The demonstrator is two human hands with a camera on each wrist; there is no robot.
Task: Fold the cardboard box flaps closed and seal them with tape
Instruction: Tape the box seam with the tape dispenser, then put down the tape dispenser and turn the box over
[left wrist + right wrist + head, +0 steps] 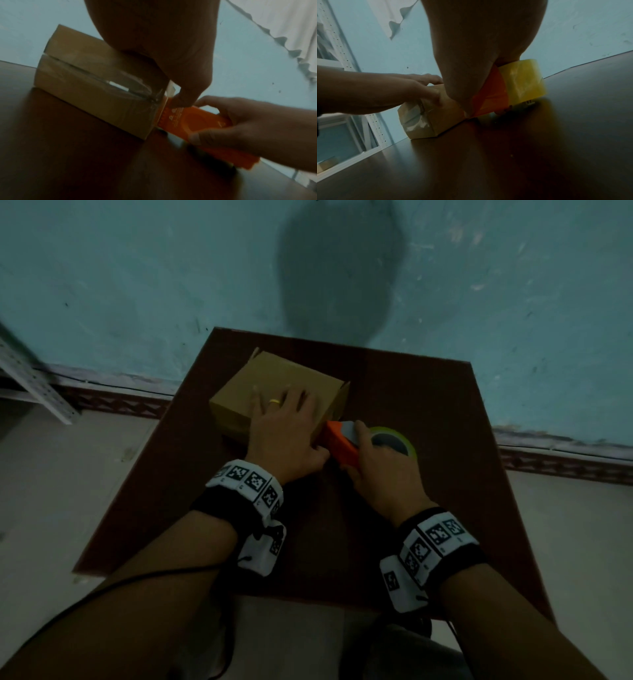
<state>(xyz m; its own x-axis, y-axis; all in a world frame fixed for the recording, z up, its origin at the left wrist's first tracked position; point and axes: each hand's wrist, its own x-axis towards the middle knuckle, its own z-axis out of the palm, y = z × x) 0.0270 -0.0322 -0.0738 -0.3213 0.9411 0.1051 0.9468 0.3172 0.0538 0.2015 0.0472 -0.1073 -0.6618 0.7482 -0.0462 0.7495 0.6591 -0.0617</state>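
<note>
1. A cardboard box (274,392) sits on a dark brown table (411,412), its flaps folded shut, clear tape (137,86) over the side seam.
2. The left hand (281,426) lies flat on the box, fingers spread and straight.
3. The right hand (380,470), just beside the box, has its fingers curled around an orange tape dispenser (339,441) whose front end touches the box.

Hands (284,428) on box (274,381), dispenser (342,441)
</note>
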